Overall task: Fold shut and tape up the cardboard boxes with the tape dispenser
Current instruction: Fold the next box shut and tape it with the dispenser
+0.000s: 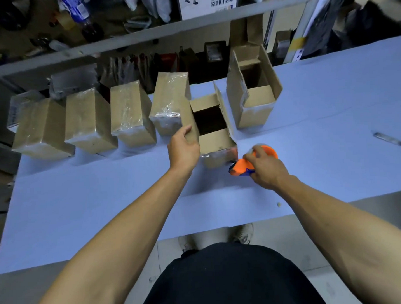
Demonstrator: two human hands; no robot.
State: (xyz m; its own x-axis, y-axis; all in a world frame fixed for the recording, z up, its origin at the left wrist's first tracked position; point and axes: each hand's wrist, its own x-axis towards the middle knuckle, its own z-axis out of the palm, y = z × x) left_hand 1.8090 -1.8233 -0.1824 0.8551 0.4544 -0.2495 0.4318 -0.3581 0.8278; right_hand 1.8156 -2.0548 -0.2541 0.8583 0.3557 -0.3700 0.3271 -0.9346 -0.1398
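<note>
An open cardboard box [214, 142] stands upright in the middle of the table, its top flaps raised and its inside dark. My left hand [183, 150] grips the box's left flap and wall. My right hand [267, 168] holds an orange tape dispenser [242, 166] against the table, just right of the box's lower front corner. A second open box [253, 104] stands behind and to the right. Several taped-shut boxes [129, 118] line up on the left.
The pale blue table [106, 212] stretches wide around the boxes. A small metal strip [389, 139] lies near its right edge. Cluttered shelves [145, 40] rise behind the table. My feet show below the table's front edge.
</note>
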